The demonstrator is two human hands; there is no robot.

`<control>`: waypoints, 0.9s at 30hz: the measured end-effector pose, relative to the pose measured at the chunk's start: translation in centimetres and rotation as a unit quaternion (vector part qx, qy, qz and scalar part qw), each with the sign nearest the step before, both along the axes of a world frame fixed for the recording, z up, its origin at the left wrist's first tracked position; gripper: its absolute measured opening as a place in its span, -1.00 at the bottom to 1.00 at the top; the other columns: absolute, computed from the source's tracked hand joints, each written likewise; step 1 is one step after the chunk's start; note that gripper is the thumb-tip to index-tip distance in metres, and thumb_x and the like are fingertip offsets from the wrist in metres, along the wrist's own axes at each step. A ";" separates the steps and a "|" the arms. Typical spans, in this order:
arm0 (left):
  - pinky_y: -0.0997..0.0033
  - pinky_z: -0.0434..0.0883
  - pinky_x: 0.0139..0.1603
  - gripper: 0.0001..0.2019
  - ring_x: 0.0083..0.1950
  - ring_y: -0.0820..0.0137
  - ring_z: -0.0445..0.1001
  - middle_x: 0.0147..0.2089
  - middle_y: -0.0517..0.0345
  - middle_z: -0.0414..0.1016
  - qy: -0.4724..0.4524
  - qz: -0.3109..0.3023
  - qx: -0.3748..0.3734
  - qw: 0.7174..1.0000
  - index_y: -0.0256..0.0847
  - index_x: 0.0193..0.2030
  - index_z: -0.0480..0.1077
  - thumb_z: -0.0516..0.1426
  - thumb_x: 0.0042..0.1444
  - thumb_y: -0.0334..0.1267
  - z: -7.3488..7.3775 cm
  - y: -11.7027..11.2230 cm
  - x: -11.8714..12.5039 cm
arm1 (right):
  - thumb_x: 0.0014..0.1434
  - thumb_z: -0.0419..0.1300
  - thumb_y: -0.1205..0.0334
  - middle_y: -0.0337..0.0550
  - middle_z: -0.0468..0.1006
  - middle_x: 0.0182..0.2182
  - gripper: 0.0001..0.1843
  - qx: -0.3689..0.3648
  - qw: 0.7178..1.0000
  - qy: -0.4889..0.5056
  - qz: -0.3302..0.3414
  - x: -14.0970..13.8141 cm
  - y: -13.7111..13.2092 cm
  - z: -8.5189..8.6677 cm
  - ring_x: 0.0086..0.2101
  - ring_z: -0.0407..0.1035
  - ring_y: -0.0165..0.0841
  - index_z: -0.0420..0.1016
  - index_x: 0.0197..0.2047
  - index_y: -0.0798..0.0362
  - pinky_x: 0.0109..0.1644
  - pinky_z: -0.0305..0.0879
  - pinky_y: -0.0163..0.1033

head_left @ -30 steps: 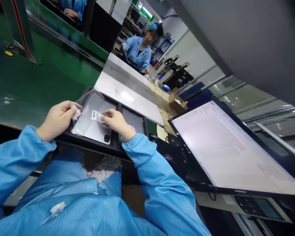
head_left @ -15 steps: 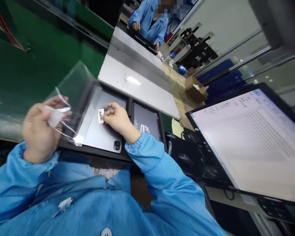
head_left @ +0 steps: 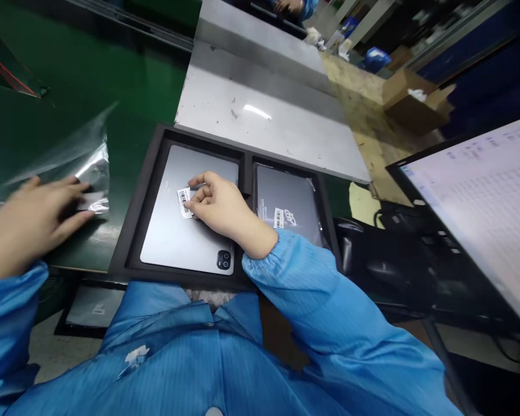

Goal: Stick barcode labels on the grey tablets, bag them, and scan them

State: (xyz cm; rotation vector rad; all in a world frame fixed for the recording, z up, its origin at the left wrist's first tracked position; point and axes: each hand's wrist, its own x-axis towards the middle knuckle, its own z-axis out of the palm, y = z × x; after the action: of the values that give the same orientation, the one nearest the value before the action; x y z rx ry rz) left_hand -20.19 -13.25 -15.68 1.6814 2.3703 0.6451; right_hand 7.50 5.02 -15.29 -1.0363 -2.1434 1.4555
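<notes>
A silver tablet (head_left: 169,231) lies back side up in a black foam tray (head_left: 132,245), its camera block at the near right corner. My right hand (head_left: 221,208) is over it, thumb and fingertips closed on the edge of a white barcode label (head_left: 184,202). I cannot tell whether the label touches the tablet. To the left, my left hand (head_left: 34,222) is on a clear plastic bag (head_left: 91,167) on the green table, fingers stretched and thumb apart. In the tray's right compartment lies a dark wrapped tablet (head_left: 281,185) with a barcode sticker.
A white board (head_left: 260,127) adjoins the tray's far side. The monitor (head_left: 481,173), a black mouse (head_left: 383,268) and a yellow paper (head_left: 364,203) are to the right. Beyond stands an open cardboard box (head_left: 416,104). Another tray with a tablet (head_left: 93,306) is below the table edge.
My left hand has moved left, away from the tray, taking the clear bag down to the green table, and its fingers have spread. My right hand still pinches the label over the tablet.
</notes>
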 end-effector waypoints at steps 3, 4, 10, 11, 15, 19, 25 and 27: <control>-0.30 0.12 0.50 -0.26 0.54 -0.07 0.18 0.49 -0.15 0.27 0.084 -0.070 -0.070 0.992 -0.26 0.36 0.34 -0.05 0.25 0.24 -1.3 0.2 -0.7 | 0.11 0.32 0.40 -0.37 0.53 -0.46 -0.66 0.017 1.000 0.003 0.007 0.1 0.1 -0.2 -0.33 0.56 -0.31 0.42 -0.05 0.00 -0.15 0.47 -0.17; -0.30 0.12 0.50 -0.30 0.57 -0.04 0.13 0.52 -0.09 0.22 0.092 -0.069 -0.077 0.990 -0.21 0.39 0.32 -0.06 0.27 0.19 -1.6 0.1 -0.7 | 0.12 0.32 0.40 -0.35 0.53 -0.45 -0.66 0.022 1.000 0.003 0.010 0.1 0.1 -0.2 -0.32 0.56 -0.31 0.42 -0.04 0.00 -0.13 0.47 -0.16; -0.19 0.22 0.48 -0.42 0.48 0.04 0.31 0.38 0.00 0.44 0.009 -0.028 -0.033 0.999 -0.18 0.23 0.46 -0.11 0.32 0.09 -0.2 0.2 0.2 | 0.09 0.27 0.46 -0.32 0.55 -0.46 -0.63 0.075 0.997 -0.019 0.019 -0.7 0.0 0.0 -0.32 0.54 -0.27 0.43 -0.02 0.04 -0.08 0.45 -0.12; -0.07 0.33 0.41 -0.45 0.38 0.07 0.43 0.28 -0.01 0.54 -0.023 -0.023 -0.011 0.999 -0.19 0.14 0.51 -0.12 0.33 0.09 0.8 0.6 0.8 | 0.08 0.26 0.46 -0.31 0.55 -0.46 -0.62 0.086 0.996 -0.020 0.021 -0.8 0.1 0.1 -0.32 0.53 -0.27 0.43 -0.01 0.05 -0.07 0.45 -0.12; 0.13 0.48 0.08 -0.52 -0.04 0.10 0.58 -0.13 -0.07 0.63 0.062 -0.164 -0.006 0.985 -0.20 -0.21 0.54 -0.03 0.34 0.12 4.8 3.7 6.1 | 0.07 0.20 0.42 -0.20 0.60 -0.36 -0.57 0.169 0.985 -0.009 -0.019 -0.2 1.4 0.4 -0.27 0.53 -0.20 0.40 0.04 0.05 -0.04 0.46 -0.08; 0.13 0.36 0.28 -0.65 0.14 0.11 0.49 0.04 -0.13 0.58 0.154 -0.438 -0.060 0.884 -0.22 -0.01 0.55 0.06 0.38 -0.02 5.1 9.1 13.1 | 0.08 0.17 0.39 -0.09 0.62 -0.27 -0.55 0.242 0.960 -0.016 -0.140 1.9 4.2 0.9 -0.22 0.52 -0.12 0.35 0.08 0.04 0.03 0.42 0.00; 0.10 0.29 0.25 -0.67 0.11 0.10 0.42 0.02 -0.15 0.57 0.174 -0.546 -0.013 0.820 -0.21 0.01 0.54 0.10 0.40 -0.02 3.0 14.7 16.6 | 0.05 0.13 0.39 -0.05 0.61 -0.23 -0.51 0.207 0.948 -0.029 -0.242 4.4 6.8 1.7 -0.19 0.49 -0.13 0.32 0.10 0.07 0.04 0.39 -0.02; 0.07 0.28 0.19 -0.67 0.04 0.09 0.40 -0.06 -0.13 0.58 0.205 -0.557 0.010 0.805 -0.19 -0.07 0.54 0.07 0.42 0.00 3.2 15.2 16.3 | 0.05 0.14 0.36 -0.02 0.60 -0.17 -0.51 0.202 0.947 -0.029 -0.248 4.6 6.9 1.9 -0.16 0.49 -0.13 0.33 0.09 0.07 0.06 0.39 -0.02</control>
State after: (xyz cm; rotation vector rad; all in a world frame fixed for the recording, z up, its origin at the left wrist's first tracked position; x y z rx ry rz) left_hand -3.84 2.00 -12.51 2.9197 1.0540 0.0634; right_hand 12.13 11.89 -13.37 -1.3333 -1.9064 0.7267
